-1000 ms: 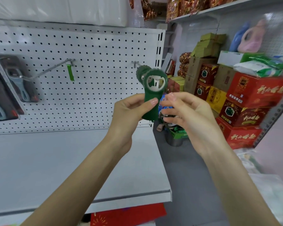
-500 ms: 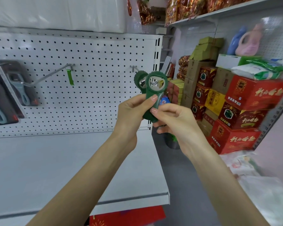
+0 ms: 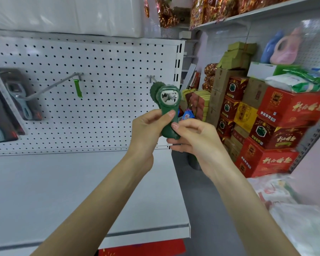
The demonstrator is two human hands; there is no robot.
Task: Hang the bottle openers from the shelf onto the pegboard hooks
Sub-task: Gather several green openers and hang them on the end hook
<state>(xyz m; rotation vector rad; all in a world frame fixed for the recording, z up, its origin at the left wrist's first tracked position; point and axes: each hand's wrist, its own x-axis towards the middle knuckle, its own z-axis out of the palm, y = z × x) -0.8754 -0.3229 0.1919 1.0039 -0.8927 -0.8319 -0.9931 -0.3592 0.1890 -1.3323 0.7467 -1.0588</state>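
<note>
A dark green bottle opener (image 3: 168, 108) with a round metal-lined head is upright in front of the white pegboard (image 3: 103, 67). My left hand (image 3: 148, 130) grips its handle with the thumb across the front. My right hand (image 3: 190, 139) pinches the handle's lower end. The opener's head is level with the tip of the right-hand hook (image 3: 151, 77), and the hook's end shows through the head's opening. Another green opener (image 3: 154, 90) hangs just behind it on that hook.
A long hook (image 3: 52, 86) with a green tag (image 3: 78, 88) sticks out at mid-board. Carded blue-grey tools (image 3: 17, 100) hang at the far left. The white shelf (image 3: 67, 191) lies below. Red cartons (image 3: 277, 130) are stacked at the right.
The opener has gone from tilted to upright, and its head now sits over the hook's tip. My right hand has closed onto the handle's lower end.
</note>
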